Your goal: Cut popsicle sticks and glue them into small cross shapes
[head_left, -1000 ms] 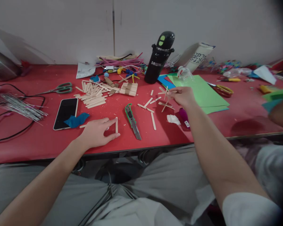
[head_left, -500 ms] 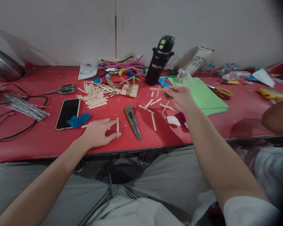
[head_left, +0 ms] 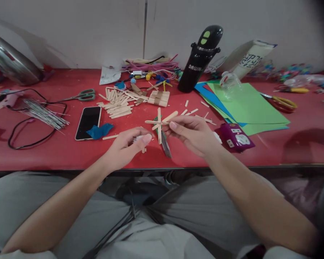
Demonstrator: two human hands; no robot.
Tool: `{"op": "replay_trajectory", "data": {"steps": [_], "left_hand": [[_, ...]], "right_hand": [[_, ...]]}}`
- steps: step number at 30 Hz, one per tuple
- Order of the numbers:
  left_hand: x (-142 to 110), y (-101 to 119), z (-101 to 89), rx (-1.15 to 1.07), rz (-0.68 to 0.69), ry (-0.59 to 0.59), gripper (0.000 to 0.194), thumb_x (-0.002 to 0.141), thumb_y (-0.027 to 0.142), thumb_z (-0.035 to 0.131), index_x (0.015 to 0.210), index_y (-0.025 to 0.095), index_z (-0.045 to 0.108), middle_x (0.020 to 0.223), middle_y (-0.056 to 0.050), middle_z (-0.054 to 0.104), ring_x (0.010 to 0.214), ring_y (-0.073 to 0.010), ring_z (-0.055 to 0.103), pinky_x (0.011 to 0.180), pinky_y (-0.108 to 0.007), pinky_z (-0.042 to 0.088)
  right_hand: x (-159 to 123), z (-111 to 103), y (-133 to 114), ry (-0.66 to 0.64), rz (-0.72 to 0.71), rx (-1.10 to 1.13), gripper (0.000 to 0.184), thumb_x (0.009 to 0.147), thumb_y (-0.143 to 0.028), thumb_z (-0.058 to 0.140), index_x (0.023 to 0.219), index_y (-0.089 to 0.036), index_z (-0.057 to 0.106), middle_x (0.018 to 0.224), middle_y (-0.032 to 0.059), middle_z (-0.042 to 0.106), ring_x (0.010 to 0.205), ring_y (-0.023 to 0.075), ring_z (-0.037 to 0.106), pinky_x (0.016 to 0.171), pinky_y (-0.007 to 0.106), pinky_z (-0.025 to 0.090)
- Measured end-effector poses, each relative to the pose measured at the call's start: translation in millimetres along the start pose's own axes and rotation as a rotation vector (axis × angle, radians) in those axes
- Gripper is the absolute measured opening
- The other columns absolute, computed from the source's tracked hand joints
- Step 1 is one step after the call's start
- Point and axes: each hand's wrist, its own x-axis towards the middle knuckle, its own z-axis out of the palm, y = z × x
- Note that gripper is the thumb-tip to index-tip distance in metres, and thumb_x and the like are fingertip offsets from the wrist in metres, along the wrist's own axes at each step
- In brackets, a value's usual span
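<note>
Evidently, in the head view, the right hand (head_left: 196, 135) pinches a star of crossed sticks (head_left: 159, 124), seemingly joined, above the cutter (head_left: 166, 147); the left hand (head_left: 126, 146) curls around something white (head_left: 136, 139). Many loose sticks (head_left: 116, 102) lie unjoined.

On the table (head_left: 56, 154), a phone (head_left: 85, 120) lies left of the cutter (head_left: 166, 146), a stick pile (head_left: 121, 108) behind them; farther back stands a tumbler (head_left: 190, 77), left of the paper sheets (head_left: 261, 109).
</note>
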Motion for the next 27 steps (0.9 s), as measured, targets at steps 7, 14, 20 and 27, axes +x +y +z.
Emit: {"op": "replay_trajectory", "data": {"steps": [7, 14, 20, 27], "left_hand": [[-1.1, 0.3, 15.9, -0.244, -0.091, -0.073, 0.042, 0.086, 0.058, 0.058, 0.081, 0.017, 0.059, 0.066, 0.003, 0.047, 0.056, -0.0085, 0.040, 0.051, -0.022, 0.032], [-0.1, -1.9, 23.9, -0.377, -0.093, -0.068, 0.041, 0.084, 0.057, 0.063, 0.080, 0.017, 0.059, 0.061, 0.005, 0.043, 0.053, -0.0079, 0.036, 0.050, -0.023, 0.031], [-1.8, -6.8, 21.0, -0.381, -0.084, 0.022, 0.040, 0.084, 0.054, 0.064, 0.069, 0.018, 0.056, 0.059, 0.003, 0.046, 0.053, -0.0086, 0.039, 0.051, -0.024, 0.032], [-1.2, -13.7, 18.6, -0.343, -0.014, 0.110, 0.032, 0.084, 0.050, 0.067, 0.077, 0.019, 0.067, 0.061, 0.002, 0.053, 0.056, -0.0094, 0.044, 0.053, -0.024, 0.036]], "right_hand": [[-3.7, 14.5, 9.0, -0.001, 0.024, 0.097, 0.025, 0.065, -0.038, 0.088, 0.086, -0.028, 0.079, 0.082, 0.0001, 0.077, 0.074, 0.0134, 0.071, 0.074, 0.028, 0.060], [-7.8, 19.7, 10.7, -0.010, 0.037, 0.087, 0.023, 0.066, -0.040, 0.087, 0.085, -0.030, 0.079, 0.079, -0.0011, 0.076, 0.068, 0.0136, 0.070, 0.066, 0.028, 0.060], [-8.5, 20.3, 9.3, -0.012, 0.043, 0.094, 0.019, 0.068, -0.035, 0.087, 0.084, -0.030, 0.079, 0.078, -0.0023, 0.074, 0.069, 0.0115, 0.069, 0.067, 0.025, 0.060], [-11.8, 12.5, 6.3, -0.049, -0.058, -0.084, 0.016, 0.076, -0.031, 0.081, 0.092, -0.028, 0.078, 0.085, 0.0002, 0.076, 0.077, 0.0147, 0.072, 0.074, 0.029, 0.061]]}}
